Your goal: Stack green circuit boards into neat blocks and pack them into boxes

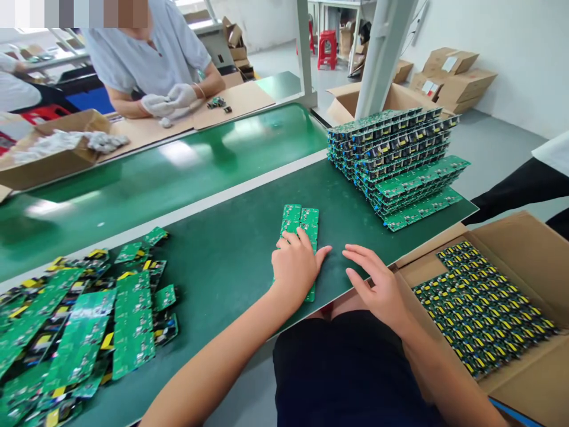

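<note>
Two green circuit board strips (310, 218) lie side by side on the green tabletop (217, 255) in front of me. Across them rests my left hand (294, 261), palm down, its fingers bent over the boards and its thumb stretched out to the right. The hand hides the middle of both strips. To its right, my right hand (373, 281) hovers by the table's front edge with fingers and thumb apart, holding nothing.
Loose circuit boards (133, 323) are heaped at the left. A tall stack of board panels (395, 154) stands at the right end. Below it, a cardboard box (524, 249) holds rows of boards. Across the green conveyor belt (213, 142), a gloved co-worker (151, 59) handles something small.
</note>
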Tool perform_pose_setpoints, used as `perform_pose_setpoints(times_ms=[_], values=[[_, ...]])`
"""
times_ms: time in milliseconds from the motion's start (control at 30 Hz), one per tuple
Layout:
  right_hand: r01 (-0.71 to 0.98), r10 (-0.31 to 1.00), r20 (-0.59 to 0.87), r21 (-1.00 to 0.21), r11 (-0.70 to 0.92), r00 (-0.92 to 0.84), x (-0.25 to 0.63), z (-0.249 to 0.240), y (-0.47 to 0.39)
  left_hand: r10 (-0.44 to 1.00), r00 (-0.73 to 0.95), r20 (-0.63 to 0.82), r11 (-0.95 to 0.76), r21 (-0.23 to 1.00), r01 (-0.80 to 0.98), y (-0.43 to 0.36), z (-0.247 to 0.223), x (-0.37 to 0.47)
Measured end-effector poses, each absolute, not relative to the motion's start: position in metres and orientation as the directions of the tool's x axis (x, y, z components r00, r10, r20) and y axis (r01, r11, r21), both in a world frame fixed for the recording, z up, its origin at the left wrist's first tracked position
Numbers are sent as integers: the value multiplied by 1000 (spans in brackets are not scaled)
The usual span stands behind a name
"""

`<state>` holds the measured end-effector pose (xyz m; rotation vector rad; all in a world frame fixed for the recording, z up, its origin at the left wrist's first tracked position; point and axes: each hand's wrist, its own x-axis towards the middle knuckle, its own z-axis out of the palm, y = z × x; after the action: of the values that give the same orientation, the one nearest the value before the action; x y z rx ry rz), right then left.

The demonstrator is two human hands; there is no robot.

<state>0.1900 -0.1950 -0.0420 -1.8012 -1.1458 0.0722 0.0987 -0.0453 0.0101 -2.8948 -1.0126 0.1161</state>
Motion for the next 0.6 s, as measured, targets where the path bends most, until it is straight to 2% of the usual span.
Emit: perform_pose_setpoints(times_ms=[67,100,133,200,233,300,367,433,500,600], values=[[663,720,425,-745,-65,549,186,-40,-205,579,814,-49,-814,-93,573,-35,15,102],[654,707,433,-755,-55,559,185,-40,-211,480,877,-39,-875,-89,475,-24,14,100],[636,682,442,-771,-45,583,184,-40,-219,323,946,-22,-943,-85,320,-11,11,97],[579,584,458,-815,-26,670,184,-47,-235,-87,996,-35,-996,-31,-89,19,0,89],[546,516,457,-837,-25,724,185,-54,-244,-217,975,-43,-976,4,-217,33,-7,86],[486,359,433,-872,-68,827,191,-77,-265,-324,946,-31,-945,54,-322,54,-21,81],[444,245,393,-870,-211,886,203,-111,-290,-321,947,-13,-944,86,-318,61,-34,81],[431,261,346,-770,-469,901,222,-151,-319,-232,973,11,-969,80,-233,56,-43,84],[464,429,183,-447,-765,885,247,-188,-351,-45,997,62,-996,70,-49,46,-49,90],[459,475,-15,-228,-859,880,289,-227,-391,309,944,117,-948,112,297,37,-48,101]])
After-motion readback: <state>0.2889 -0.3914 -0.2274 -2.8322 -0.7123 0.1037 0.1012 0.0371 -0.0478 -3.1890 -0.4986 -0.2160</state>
